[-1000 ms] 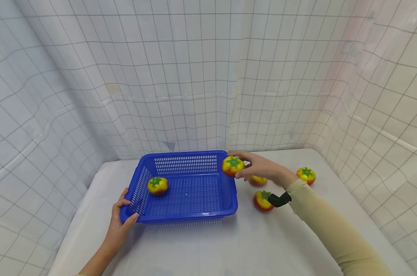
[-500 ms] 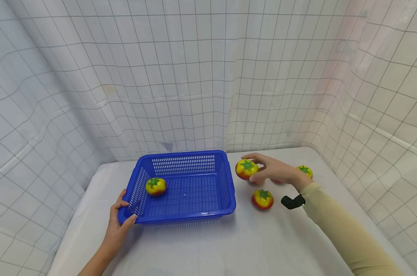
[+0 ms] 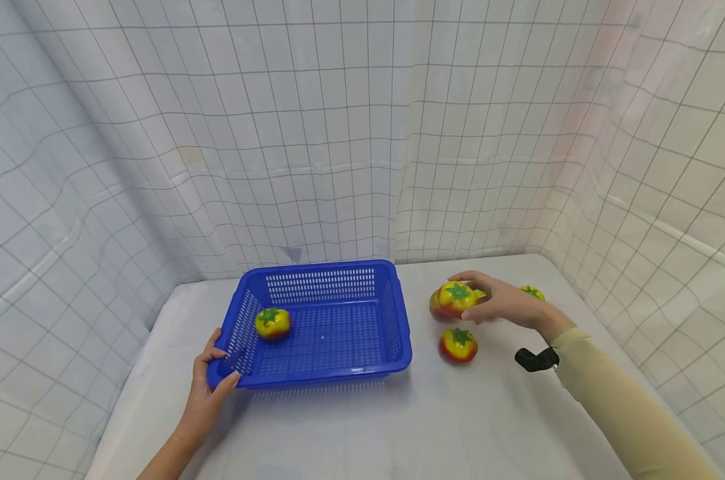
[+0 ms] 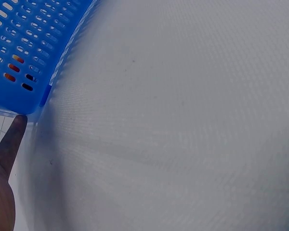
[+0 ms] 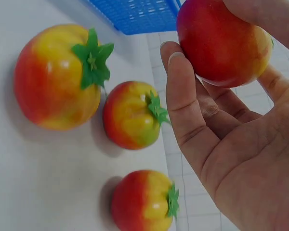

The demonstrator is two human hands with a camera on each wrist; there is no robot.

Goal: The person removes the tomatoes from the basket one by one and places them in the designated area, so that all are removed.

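In the head view, my left hand grips the near left corner of a blue plastic basket, thumb on the front rim and fingers over the side. One yellow-red toy tomato with a green leafy top lies inside, toward the left. My right hand holds another toy tomato between thumb and fingers, right of the basket. In the right wrist view, this held tomato shows its red underside. Close to it on the table, a toy tomato sits nearer the front.
Further toy tomatoes lie at the right, one mostly hidden behind the held one and another partly behind the right wrist. A white cloth covers the table. White grid-patterned curtains stand around the back and sides.
My right hand has carried the held toy tomato rightward, away from the basket's right rim and over the tomatoes on the table. The left hand and basket have stayed nearly still.
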